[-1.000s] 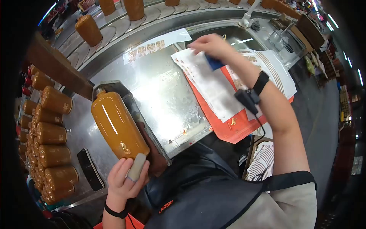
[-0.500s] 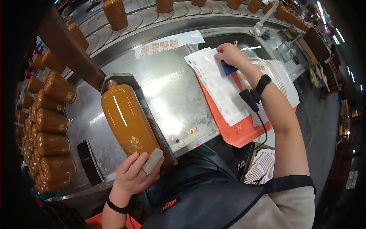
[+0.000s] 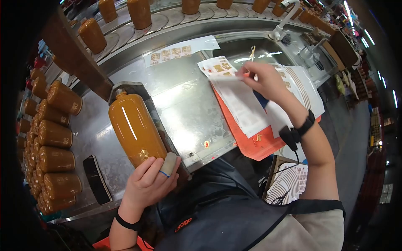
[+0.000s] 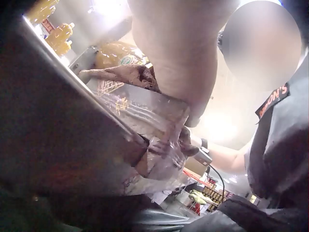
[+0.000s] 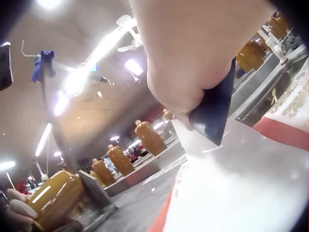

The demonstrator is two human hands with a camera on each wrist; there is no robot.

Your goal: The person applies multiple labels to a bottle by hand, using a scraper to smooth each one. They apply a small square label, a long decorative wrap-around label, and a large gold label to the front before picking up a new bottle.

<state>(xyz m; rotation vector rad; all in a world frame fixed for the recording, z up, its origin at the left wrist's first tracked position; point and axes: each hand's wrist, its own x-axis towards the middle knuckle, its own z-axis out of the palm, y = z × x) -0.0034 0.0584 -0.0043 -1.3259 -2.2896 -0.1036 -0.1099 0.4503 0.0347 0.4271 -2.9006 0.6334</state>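
Observation:
A glossy amber-brown bottle lies on its side in a dark holder, its neck pointing away. At its base, my left hand rests with extended fingertips on the bottle; one finger wears a beige finger sleeve with a blue edge. Over a stack of white sheets, my right hand pinches the far edge of the top sheet, lifted and folded toward me. Gold prints show beneath it. The same hand keeps a flat dark-blue piece, like a scraper, in its palm.
A red tray lies under the sheets. A strip of gold labels is on the steel table near the sink. A phone and stacked brown bottles stand left. More bottles ride the conveyor behind.
My right hand reached the far end of the sheet stack, took the top sheet's edge and drew it back toward me, uncovering gold prints. My left hand has stayed at the bottle's base.

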